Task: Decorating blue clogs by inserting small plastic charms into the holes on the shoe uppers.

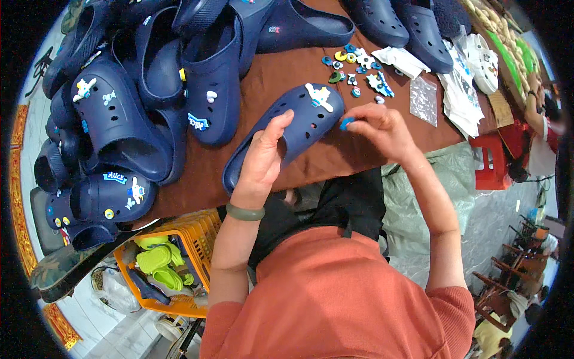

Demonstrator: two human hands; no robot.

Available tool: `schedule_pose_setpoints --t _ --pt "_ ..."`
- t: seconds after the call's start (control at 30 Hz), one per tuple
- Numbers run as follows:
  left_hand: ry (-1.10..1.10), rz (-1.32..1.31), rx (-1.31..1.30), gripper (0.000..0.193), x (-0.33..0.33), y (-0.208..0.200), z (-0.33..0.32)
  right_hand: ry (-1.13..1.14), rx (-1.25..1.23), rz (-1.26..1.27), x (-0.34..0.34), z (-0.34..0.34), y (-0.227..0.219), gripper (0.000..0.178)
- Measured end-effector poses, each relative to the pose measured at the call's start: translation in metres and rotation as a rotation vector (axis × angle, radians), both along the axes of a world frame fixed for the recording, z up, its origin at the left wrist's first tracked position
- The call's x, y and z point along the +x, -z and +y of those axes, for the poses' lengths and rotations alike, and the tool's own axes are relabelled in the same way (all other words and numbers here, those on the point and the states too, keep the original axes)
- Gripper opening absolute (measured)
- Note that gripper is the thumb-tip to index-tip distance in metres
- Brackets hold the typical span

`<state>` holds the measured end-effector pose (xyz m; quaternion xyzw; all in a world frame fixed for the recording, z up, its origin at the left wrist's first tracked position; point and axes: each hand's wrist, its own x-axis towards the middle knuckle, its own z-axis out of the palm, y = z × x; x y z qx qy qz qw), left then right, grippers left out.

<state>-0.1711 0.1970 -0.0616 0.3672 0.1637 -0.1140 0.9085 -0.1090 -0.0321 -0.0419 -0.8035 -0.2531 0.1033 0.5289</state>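
A navy clog [323,122] with a row of round holes lies tilted over the brown cloth, its toe toward the far right. My left hand [263,158] grips it along the side, thumb up and the other fingers partly hidden. On the clog's toe sits a white cartoon-figure charm [318,96]. Just right of the toe, my right hand [385,131] pinches a small blue shoe charm [345,123] between thumb and fingertips, apart from the clog. Several loose shoe charms [365,58] in white, blue, yellow and green are scattered beyond both hands.
Navy clogs [110,113], some decorated, pile up at left and along the back of the brown cloth [371,87]. White packets [460,90], a clear bag [423,102] and a white clog [478,63] lie at right. Below the table stand an orange crate [203,242] holding lime clogs and a red stool [491,164].
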Motion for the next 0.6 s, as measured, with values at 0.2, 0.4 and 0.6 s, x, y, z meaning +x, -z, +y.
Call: schedule_pose_setpoints --t 0.2,0.4,0.6 --pt "0.026 -0.071 0.023 0.034 -0.004 -0.004 0.001 -0.111 -0.156 -0.325 -0.006 0.037 -0.01 0.011" --pt "0.05 -0.032 0.132 0.018 -0.013 0.001 -0.003 -0.159 -0.324 -0.01 0.01 0.039 -0.019 0.021" --pt "0.062 -0.117 0.104 0.016 -0.019 -0.003 -0.004 -0.308 -0.431 -0.14 0.018 0.04 -0.03 0.021"
